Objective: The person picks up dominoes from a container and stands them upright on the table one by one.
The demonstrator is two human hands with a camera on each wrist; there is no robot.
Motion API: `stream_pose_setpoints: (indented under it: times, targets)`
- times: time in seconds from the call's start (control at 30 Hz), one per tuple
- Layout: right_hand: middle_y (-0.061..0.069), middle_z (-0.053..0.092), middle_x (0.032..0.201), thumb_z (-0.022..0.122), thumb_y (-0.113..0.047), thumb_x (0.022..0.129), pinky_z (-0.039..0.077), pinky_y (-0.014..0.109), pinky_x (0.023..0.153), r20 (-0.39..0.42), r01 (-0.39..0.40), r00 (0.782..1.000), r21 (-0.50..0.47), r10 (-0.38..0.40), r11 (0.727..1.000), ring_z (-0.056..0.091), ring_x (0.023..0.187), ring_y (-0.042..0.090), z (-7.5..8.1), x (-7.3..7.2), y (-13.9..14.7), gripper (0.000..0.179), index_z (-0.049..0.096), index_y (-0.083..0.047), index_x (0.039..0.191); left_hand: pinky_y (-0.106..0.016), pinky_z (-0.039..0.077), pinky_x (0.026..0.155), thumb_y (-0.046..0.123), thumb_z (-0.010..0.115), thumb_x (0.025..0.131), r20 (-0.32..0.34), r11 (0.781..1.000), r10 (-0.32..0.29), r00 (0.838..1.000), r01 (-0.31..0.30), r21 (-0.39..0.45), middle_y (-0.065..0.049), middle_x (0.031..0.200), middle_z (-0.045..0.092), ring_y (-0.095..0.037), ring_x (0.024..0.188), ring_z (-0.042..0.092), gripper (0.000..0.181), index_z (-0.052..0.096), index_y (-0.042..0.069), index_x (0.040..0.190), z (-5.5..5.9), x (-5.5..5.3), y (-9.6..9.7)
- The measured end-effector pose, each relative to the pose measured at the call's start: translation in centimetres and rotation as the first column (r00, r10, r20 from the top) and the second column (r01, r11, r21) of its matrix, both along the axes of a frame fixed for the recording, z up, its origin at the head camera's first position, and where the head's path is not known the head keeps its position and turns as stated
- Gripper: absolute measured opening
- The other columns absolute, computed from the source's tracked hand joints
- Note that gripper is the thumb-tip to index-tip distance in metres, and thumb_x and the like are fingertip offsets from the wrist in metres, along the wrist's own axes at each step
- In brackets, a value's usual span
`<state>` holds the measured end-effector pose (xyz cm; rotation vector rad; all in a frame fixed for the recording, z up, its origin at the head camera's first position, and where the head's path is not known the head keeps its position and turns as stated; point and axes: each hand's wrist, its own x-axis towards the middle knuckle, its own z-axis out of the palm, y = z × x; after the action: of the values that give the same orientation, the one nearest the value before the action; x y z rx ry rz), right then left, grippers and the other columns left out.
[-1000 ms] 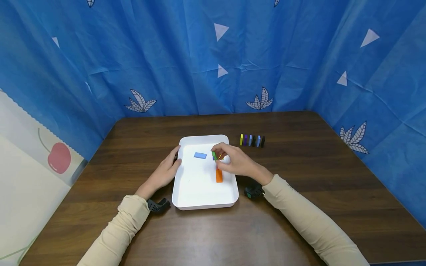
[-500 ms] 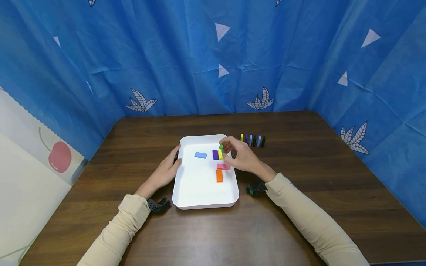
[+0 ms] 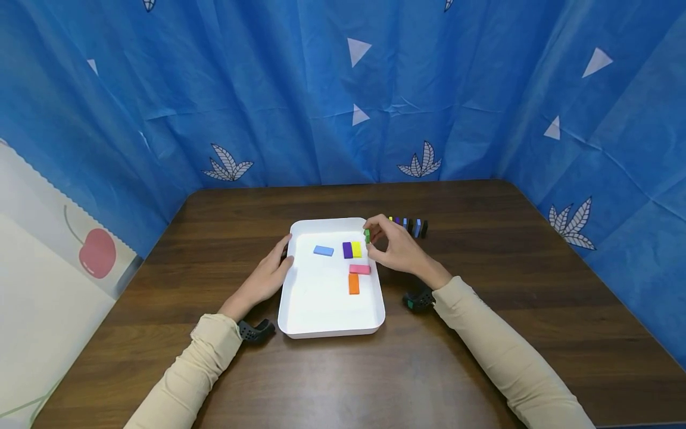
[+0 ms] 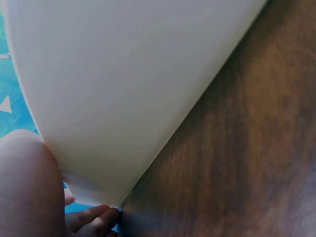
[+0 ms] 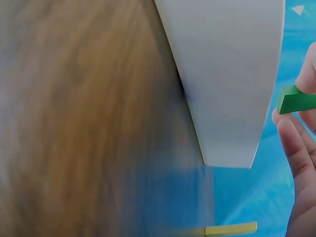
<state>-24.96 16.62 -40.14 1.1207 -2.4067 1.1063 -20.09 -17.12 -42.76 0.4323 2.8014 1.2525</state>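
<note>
My right hand (image 3: 398, 249) pinches a small green block (image 3: 367, 236) between thumb and fingertips, above the right rim of a white tray (image 3: 316, 310). In the right wrist view the green block (image 5: 294, 100) is raised higher than the tray wall. Inside the tray lie a light blue block (image 3: 323, 251), a purple block (image 3: 347, 250) and a yellow block (image 3: 356, 249) side by side, a pink block (image 3: 359, 269) and an orange block (image 3: 354, 284). My left hand (image 3: 266, 275) holds the tray's left edge, its thumb at the rim in the left wrist view.
Right of the tray, a row of upright blocks stands on the brown wooden table (image 3: 482, 250), among them a light blue one (image 3: 418, 227) and a black one (image 3: 424, 229). My right hand partly covers the row. A blue curtain (image 3: 300, 119) hangs behind the table.
My right hand has carried the green block to the right, from above the tray's inside to its right rim. The purple, yellow and pink blocks have come into sight. My left hand stays put.
</note>
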Motion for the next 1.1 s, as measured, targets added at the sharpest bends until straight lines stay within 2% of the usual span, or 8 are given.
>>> stream_pose_setpoints:
  times: [0.23,0.47,0.83,1.1]
  targets:
    - [0.010,0.064,0.104,0.072,-0.004,0.088,0.060,0.039,0.082,-0.002,0.041,0.999,0.011,-0.041,0.999,0.068,0.088,0.020,-0.2,-0.4,0.8,0.041,0.054,-0.004,0.125,-0.058,0.028,0.121,0.026,0.039,0.111,-0.004,1.000,-0.002,1.000,0.002,-0.008,-0.022,0.169,0.023,-0.040,0.153,0.030,0.063,0.013,0.010,0.166,0.0,0.0,-0.1]
    - [0.011,0.064,0.112,0.072,-0.004,0.089,0.061,0.038,0.081,-0.013,0.088,0.996,0.065,-0.087,0.994,0.068,0.089,0.020,-0.2,-0.8,1.3,0.040,0.055,-0.005,0.125,-0.058,0.029,0.121,0.027,0.039,0.111,-0.003,1.000,0.001,1.000,-0.001,-0.005,-0.021,0.169,0.023,-0.039,0.153,0.030,0.063,0.014,0.010,0.166,0.0,0.0,-0.1]
    - [0.007,0.068,0.101,0.074,-0.008,0.091,0.061,0.035,0.078,0.005,0.118,0.993,0.139,-0.119,0.983,0.066,0.086,0.017,0.2,-1.3,2.3,0.033,0.060,-0.006,0.121,-0.058,0.027,0.122,0.026,0.039,0.112,-0.001,1.000,0.003,1.000,-0.003,-0.007,-0.022,0.169,0.021,-0.040,0.154,0.028,0.062,0.013,0.009,0.166,0.0,0.0,-0.1]
    - [0.007,0.073,0.103,0.075,-0.012,0.091,0.062,0.038,0.082,-0.012,0.141,0.990,0.182,-0.141,0.973,0.069,0.088,0.019,0.4,-1.5,2.9,0.031,0.064,-0.004,0.120,-0.058,0.028,0.122,0.025,0.039,0.111,-0.010,1.000,-0.004,1.000,0.004,-0.002,-0.022,0.169,0.022,-0.040,0.153,0.029,0.063,0.013,0.009,0.166,-0.1,-0.1,-0.2]
